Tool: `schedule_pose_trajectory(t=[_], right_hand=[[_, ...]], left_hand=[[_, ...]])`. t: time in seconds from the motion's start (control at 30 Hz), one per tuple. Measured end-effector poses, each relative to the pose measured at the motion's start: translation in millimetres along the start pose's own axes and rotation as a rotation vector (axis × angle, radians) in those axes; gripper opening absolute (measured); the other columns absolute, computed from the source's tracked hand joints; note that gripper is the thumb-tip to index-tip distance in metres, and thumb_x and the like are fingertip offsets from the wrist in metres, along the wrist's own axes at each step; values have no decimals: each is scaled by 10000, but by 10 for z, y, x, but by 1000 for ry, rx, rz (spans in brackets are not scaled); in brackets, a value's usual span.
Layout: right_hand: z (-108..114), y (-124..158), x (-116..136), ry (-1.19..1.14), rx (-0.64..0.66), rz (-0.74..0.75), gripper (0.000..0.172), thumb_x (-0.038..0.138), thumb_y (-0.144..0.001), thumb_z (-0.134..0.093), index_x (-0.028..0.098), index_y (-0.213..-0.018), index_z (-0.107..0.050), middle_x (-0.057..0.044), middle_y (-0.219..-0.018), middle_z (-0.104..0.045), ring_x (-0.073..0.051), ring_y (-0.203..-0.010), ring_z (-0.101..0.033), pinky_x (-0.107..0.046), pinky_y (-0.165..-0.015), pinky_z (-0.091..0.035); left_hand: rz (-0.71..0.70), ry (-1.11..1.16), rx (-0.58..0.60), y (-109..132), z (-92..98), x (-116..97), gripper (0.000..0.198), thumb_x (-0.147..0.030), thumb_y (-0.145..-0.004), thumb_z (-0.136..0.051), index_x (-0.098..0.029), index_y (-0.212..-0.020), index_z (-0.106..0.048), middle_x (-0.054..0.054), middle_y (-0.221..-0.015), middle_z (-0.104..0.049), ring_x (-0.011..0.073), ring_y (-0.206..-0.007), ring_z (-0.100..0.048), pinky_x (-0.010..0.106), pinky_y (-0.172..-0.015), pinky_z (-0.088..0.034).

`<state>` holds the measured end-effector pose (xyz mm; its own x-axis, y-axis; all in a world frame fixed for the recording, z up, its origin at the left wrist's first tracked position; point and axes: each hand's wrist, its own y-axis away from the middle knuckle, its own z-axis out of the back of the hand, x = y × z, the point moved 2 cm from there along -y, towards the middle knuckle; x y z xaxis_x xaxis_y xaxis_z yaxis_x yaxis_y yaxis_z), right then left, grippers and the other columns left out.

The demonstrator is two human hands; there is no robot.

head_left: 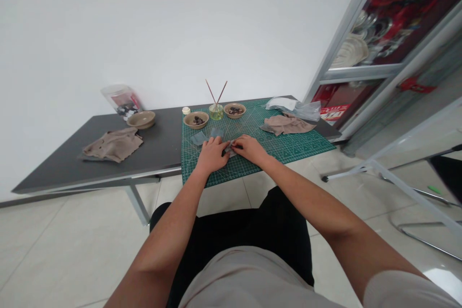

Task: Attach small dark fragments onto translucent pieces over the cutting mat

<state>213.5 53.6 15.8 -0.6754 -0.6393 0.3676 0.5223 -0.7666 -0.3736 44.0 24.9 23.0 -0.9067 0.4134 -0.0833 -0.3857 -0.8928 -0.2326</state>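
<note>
Both of my hands meet over the green cutting mat [281, 148], close to its front edge. Between the fingertips lies a small greyish piece [232, 150], with dark bits beside it that are too small to name. My left hand [212, 156] has its fingers bent, with the thumb in against the greyish piece. From the other side, my right hand [251, 149] has its fingertips pinched at the same piece. Exactly what either hand grips is hidden. Just beyond my left hand lie flat grey-blue pieces [217, 133], seemingly fabric.
Behind my hands stand a bowl of dark pieces [196, 120], a second such bowl [235, 110], a glass jar with two thin sticks [216, 112] and a small white-capped bottle [186, 110]. Brown cloths lie right [288, 125] and left [114, 144], near another bowl [141, 119] and a clear container [121, 100].
</note>
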Motion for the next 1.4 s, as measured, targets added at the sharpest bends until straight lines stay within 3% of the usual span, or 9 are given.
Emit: schedule_pose_trajectory(t=[0.1,0.33,0.5,0.67,0.87,1.1,1.23,1.4], right_hand=[[50,21,-41,41,-18,-42,74,175,-840,-648,153,-784,-692,-84,-908,-692,-204,-937,-576,-333,-865,-436],[-48,17,82,4,31,55,57,180,-848,-641,177,-855,-698,-62,-957,-691,-191,-946,-562,-333,-895,-425],[-4,-8,20,61,-12,-30,88,197,-853,-634,154,-792,-682,-77,-886,-674,-198,-911,-556,-323,-844,-422],[-43,26,84,20,20,60,43,190,-847,-647,163,-843,-680,-67,-939,-675,-193,-941,-548,-322,-882,-420],[5,9,29,69,-17,-36,90,191,-856,-627,160,-778,-662,-77,-891,-655,-204,-920,-541,-333,-858,-416],[-34,30,182,29,47,61,48,179,-858,-625,165,-827,-660,-76,-933,-658,-196,-938,-535,-339,-870,-416],[-41,-37,168,31,37,11,65,183,-866,-617,162,-826,-664,-76,-914,-657,-195,-946,-534,-345,-882,-412],[8,29,131,32,53,75,57,184,-852,-631,162,-809,-662,-77,-913,-654,-198,-929,-532,-338,-856,-424]], left_hand=[[10,5,14,3,6,-4,461,-401,-885,-486,-277,-1323,-556,112,-1142,-559,311,-1111,-467,463,-907,-380],[16,18,17,7,18,-17,438,-381,-892,-466,-271,-1304,-565,115,-1155,-555,312,-1118,-469,460,-912,-374],[8,21,20,19,29,-19,457,-367,-873,-494,-264,-1314,-558,109,-1152,-551,315,-1123,-459,466,-919,-372],[-4,23,14,24,22,-14,463,-367,-883,-482,-255,-1328,-547,115,-1162,-548,313,-1117,-459,464,-918,-369],[9,22,20,20,14,-11,461,-368,-876,-498,-270,-1324,-549,113,-1178,-552,314,-1131,-459,463,-927,-360],[1,41,7,18,13,-1,432,-367,-885,-474,-264,-1293,-574,112,-1172,-556,312,-1134,-454,465,-922,-360],[15,41,10,19,12,1,433,-360,-878,-483,-277,-1294,-572,108,-1175,-555,310,-1144,-451,464,-932,-354],[-1,32,3,18,5,2,450,-358,-873,-485,-267,-1307,-566,111,-1163,-556,306,-1118,-467,459,-917,-366]])
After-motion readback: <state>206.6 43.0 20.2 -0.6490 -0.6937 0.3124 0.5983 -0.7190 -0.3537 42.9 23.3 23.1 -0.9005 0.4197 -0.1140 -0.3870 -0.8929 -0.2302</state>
